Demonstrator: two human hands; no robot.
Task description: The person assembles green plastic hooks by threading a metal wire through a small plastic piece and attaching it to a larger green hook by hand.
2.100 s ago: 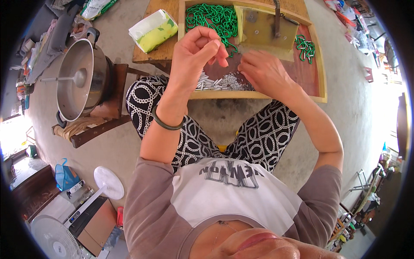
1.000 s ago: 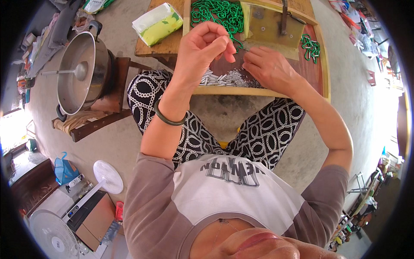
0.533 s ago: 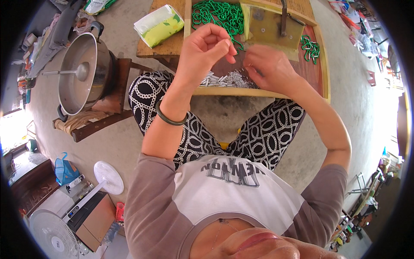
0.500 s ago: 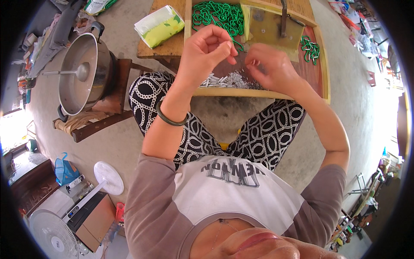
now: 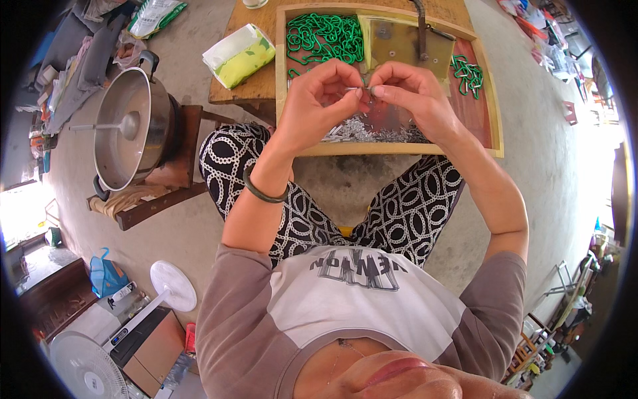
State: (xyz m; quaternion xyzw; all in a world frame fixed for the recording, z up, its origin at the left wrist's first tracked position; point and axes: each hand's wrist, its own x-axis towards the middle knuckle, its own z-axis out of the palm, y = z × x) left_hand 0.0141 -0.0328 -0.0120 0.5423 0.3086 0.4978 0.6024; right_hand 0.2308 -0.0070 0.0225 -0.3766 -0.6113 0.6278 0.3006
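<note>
Concrete floor (image 5: 173, 223), wooden table (image 5: 264, 14) with a wood-framed tray (image 5: 372, 149) in front of the seated person. Left hand (image 5: 320, 100) pinches a small silvery piece (image 5: 353, 88) between thumb and fingers, above the tray's near half; right hand (image 5: 413, 93) just beside it, thumb and index drawn together, can't tell if it grips anything. Silvery bits (image 5: 362, 130) lie along the near edge below; green clips (image 5: 325, 36) piled far left, smaller green cluster (image 5: 467, 78) right, yellowish plate (image 5: 435, 56) between. Tissue pack (image 5: 239, 56) left of tray.
</note>
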